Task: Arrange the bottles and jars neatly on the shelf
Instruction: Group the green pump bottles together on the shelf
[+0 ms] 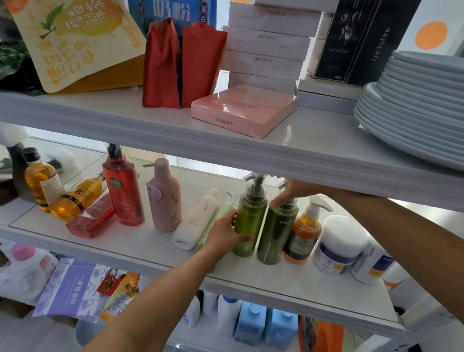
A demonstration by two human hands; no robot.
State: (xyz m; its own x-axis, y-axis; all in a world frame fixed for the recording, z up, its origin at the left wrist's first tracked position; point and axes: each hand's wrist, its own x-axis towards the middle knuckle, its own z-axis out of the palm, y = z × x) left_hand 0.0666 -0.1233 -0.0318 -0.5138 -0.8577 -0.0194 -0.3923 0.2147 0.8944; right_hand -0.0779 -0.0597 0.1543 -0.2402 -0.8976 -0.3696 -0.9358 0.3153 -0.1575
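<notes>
On the middle shelf (285, 284) two green pump bottles stand side by side. The left hand (226, 232) grips the lighter green bottle (252, 215) by its body, and the right hand (290, 192) curls over the darker green bottle (276, 235) at its top. To their right stand one orange pump bottle (303, 235) and two white jars (338, 245). To the left are one white bottle (196, 220) lying down, one pink pump bottle (164, 197), two red bottles (123, 190) and two amber bottles (41, 181) — one marked "8". Above, two black boxes (351, 33) read "LuckyFine".
</notes>
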